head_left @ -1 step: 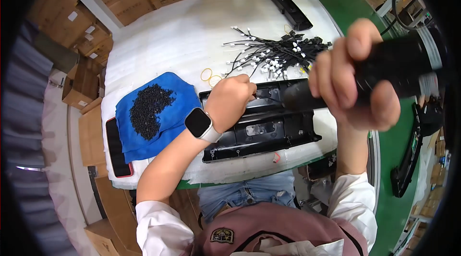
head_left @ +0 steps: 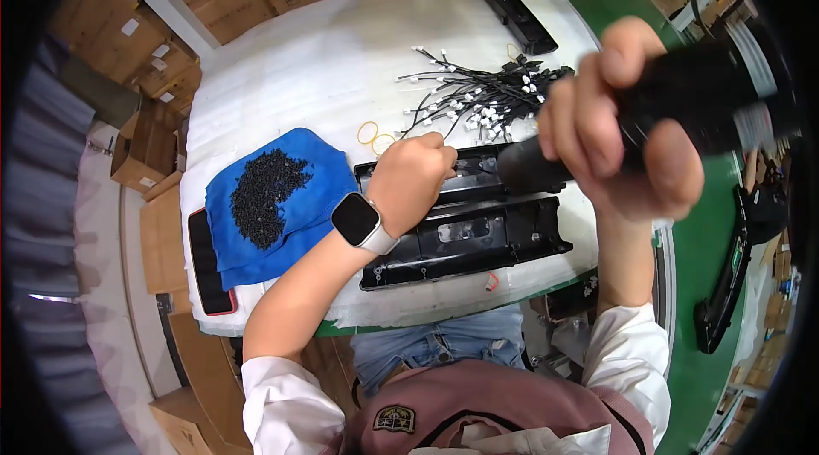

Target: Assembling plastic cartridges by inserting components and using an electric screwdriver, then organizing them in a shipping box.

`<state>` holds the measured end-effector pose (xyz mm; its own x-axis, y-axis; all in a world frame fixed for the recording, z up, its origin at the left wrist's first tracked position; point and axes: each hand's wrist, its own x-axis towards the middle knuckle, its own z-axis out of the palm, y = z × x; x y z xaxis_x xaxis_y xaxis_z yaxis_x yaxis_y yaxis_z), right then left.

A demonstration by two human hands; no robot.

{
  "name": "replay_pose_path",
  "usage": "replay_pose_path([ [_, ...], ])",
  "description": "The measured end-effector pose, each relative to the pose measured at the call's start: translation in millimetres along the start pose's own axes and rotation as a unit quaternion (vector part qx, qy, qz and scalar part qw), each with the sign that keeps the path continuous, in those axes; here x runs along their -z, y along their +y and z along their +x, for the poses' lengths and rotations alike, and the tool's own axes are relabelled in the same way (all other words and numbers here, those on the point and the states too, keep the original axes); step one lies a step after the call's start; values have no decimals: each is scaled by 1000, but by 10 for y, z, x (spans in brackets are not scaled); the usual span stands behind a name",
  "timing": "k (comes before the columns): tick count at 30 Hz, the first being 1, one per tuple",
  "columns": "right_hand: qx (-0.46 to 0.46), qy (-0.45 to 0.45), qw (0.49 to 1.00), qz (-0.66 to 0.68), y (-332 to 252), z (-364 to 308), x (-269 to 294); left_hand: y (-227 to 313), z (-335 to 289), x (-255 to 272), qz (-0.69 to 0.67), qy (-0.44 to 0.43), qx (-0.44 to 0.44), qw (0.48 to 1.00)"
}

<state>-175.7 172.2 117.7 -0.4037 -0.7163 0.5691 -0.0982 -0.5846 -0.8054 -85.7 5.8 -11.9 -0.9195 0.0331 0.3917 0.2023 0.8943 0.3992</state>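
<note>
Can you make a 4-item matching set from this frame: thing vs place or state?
Things:
1. black pellets
2. cable bundle
3. left hand
4. right hand

Places or states:
A. gripping a black tool
B. piled on the blue cloth
C. resting on the black panel
D. lying on the white table, beyond the panel

Pairs: 1-B, 2-D, 3-C, 4-A

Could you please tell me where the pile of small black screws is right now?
In the head view, the pile of small black screws lies on the blue cloth at the table's left, beside the left hand.
</note>
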Motion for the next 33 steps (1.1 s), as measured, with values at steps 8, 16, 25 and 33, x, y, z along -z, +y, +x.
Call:
replay_pose_path([
  [8,-88,18,992,-83,338,326,9,0,74,37,-31,-19,67,997],
  [16,-114,52,991,-56,487,349,39,17,90,64,-56,-50,89,993],
  [25,-68,9,996,-53,746,261,85,29,120,121,-32,-118,119,985],
  [33,-75,23,996,-46,835,256,82,19,124,130,-54,-113,119,985],
])
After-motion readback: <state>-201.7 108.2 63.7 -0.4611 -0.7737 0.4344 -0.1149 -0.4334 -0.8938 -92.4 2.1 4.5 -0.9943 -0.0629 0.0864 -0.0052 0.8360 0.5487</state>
